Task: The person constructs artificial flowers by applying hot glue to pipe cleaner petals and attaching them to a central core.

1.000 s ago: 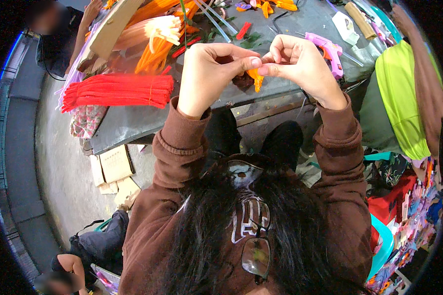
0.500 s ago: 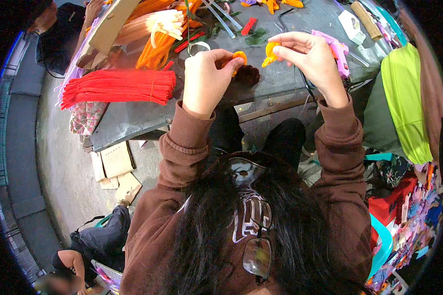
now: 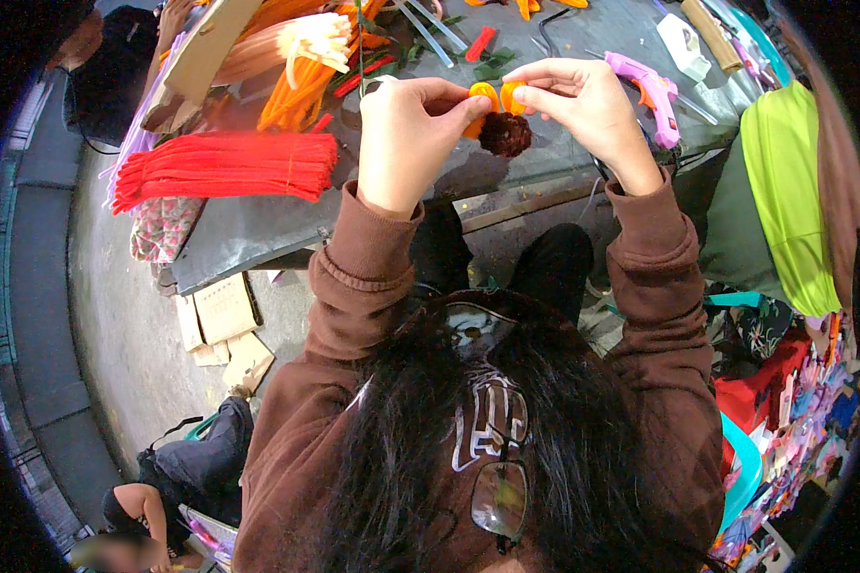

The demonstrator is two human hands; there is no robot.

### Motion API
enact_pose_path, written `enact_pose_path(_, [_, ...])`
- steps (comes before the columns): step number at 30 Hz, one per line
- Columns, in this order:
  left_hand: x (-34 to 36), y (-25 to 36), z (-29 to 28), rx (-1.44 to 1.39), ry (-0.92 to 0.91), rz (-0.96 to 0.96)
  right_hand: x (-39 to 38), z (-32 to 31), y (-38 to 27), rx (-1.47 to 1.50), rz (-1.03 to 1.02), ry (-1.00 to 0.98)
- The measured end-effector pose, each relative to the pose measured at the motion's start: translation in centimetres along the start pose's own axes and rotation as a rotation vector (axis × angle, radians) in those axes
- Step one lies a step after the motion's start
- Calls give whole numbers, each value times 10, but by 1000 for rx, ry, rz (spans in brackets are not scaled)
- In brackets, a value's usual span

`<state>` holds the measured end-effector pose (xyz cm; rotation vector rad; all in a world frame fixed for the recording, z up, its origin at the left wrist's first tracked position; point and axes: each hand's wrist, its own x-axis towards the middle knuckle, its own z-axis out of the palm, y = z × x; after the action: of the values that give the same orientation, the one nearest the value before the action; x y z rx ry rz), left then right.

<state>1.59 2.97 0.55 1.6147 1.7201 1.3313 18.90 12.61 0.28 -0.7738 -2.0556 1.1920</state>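
Observation:
Over the table's near edge, my left hand (image 3: 398,138) is closed in a pinch on a fuzzy chenille-stem flower. The flower has a dark brown round centre (image 3: 505,136) and an orange petal (image 3: 483,93) beside my left fingertips. My right hand (image 3: 592,115) pinches a looped orange petal (image 3: 513,96) between thumb and fingers. That petal stands at the upper edge of the brown centre, close beside the other one; whether it touches the centre I cannot tell. A purple glue gun (image 3: 655,98) with an orange trigger lies just right of my right hand.
A thick bundle of red chenille stems (image 3: 225,167) lies left, with orange stems (image 3: 291,103) and cream stems (image 3: 287,48) behind it. Clear glue sticks (image 3: 428,34), a small red bundle (image 3: 482,44) and a white block-like object (image 3: 682,48) lie farther back. Cardboard pieces (image 3: 225,307) are on the floor.
My right hand has moved left with the orange petal, bringing it up to the flower. My left hand has shifted slightly right and turned the brown centre more into view.

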Motion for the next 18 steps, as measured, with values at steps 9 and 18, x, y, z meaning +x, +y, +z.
enact_pose_path(9, [4, -4, 10, 33, 6, 47, -1, 1, 2, -4, -5, -8])
enact_pose_path(18, [3, -4, 15, 92, 17, 55, -1, 2, 11, -2, -11, -13])
